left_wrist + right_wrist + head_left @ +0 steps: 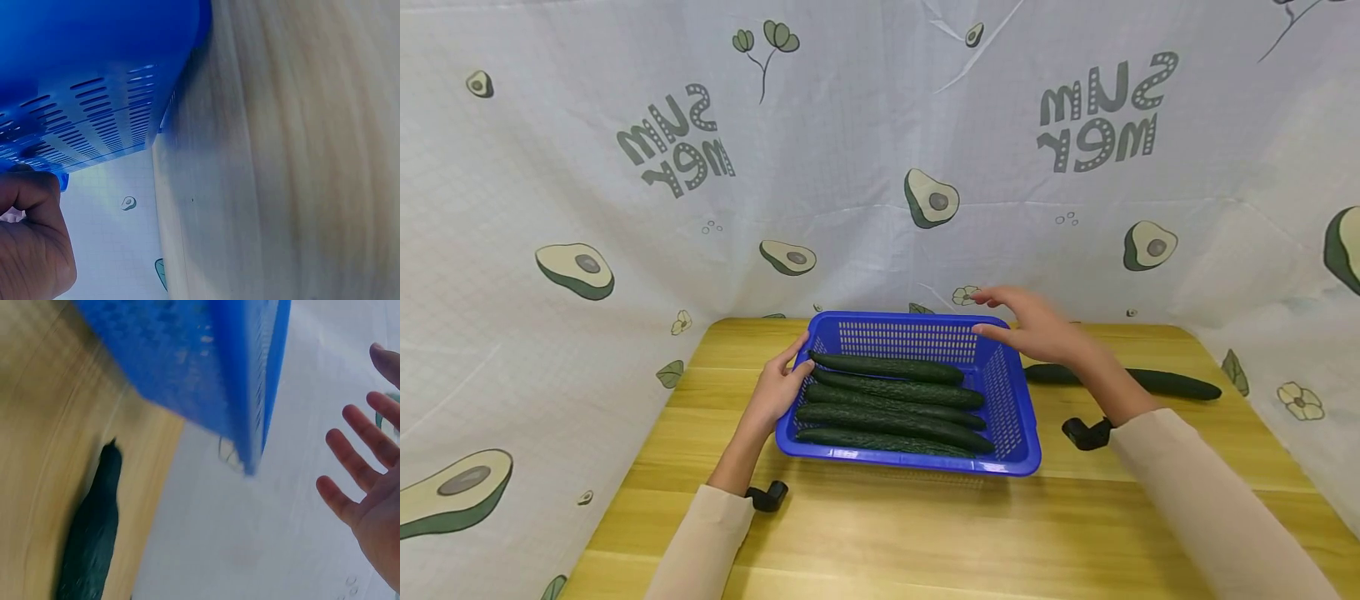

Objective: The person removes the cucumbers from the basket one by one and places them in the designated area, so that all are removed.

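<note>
Left grip (pixel 778 390) clamped on basket (pixel 917 463) at its left rim; five cucumbers (pixel 891 392) lie inside, just right of that grip. Right grip (pixel 1037 329) holds nothing, fingers apart, near far right corner. Lone cucumber (pixel 1172 383) on table (pixel 887 533), right of basket, partly hidden by the arm (pixel 1116 387).

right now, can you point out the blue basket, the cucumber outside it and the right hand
Blue basket (pixel 898 337): head view, on its far slotted wall.
Cucumber (pixel 1172 383): head view, on its right-hand stretch.
Right hand (pixel 1043 332): head view, on the middle of the hand.
</note>
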Tool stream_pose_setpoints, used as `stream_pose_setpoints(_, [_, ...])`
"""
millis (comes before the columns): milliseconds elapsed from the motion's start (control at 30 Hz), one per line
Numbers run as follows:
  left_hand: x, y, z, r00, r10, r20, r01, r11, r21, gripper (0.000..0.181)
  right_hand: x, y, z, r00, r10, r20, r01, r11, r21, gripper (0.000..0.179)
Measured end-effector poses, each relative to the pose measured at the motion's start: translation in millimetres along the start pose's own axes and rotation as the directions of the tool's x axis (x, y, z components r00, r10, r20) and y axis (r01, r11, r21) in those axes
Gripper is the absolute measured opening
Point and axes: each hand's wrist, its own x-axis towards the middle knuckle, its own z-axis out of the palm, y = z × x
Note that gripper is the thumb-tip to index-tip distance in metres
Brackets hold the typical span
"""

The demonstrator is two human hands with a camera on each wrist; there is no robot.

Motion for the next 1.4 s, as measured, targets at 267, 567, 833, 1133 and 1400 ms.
stream_pose_setpoints(267, [3.0, -4.5, 0.5, 1.000, 0.007, 0.007, -0.007, 1.000, -0.010, 0.060, 24.1, -19, 16, 0.997, -0.049, 0.052, 0.048, 0.999, 0.020, 0.060])
stream_pose_setpoints(567, [3.1, -3.7, 0.3, 1.000, 0.005, 0.005, -0.005, 1.000, -0.014, 0.060, 47.7, -38, 36, 0.989, -0.085, 0.124, 0.079, 0.995, 0.054, 0.060])
stream_pose_setpoints(833, [2.2, 1.9, 2.2, 1.000, -0.007, 0.021, 0.007, 1.000, -0.015, 0.060, 57.1, -41, 57, 0.978, -0.091, 0.185, 0.080, 0.995, 0.065, 0.060])
stream_pose_setpoints(1133, [1.6, 3.8, 1.2, 1.000, -0.006, 0.013, 0.006, 1.000, -0.007, 0.060, 62.1, -40, 77, 0.941, -0.068, 0.333, 0.051, 0.997, 0.058, 0.064])
stream_pose_setpoints(1400, [1.1, 0.2, -0.5, 1.000, -0.002, 0.016, 0.002, 1.000, -0.012, 0.060, 62.2, -39, 91, 0.885, -0.038, 0.464, 0.033, 0.999, 0.018, 0.060])
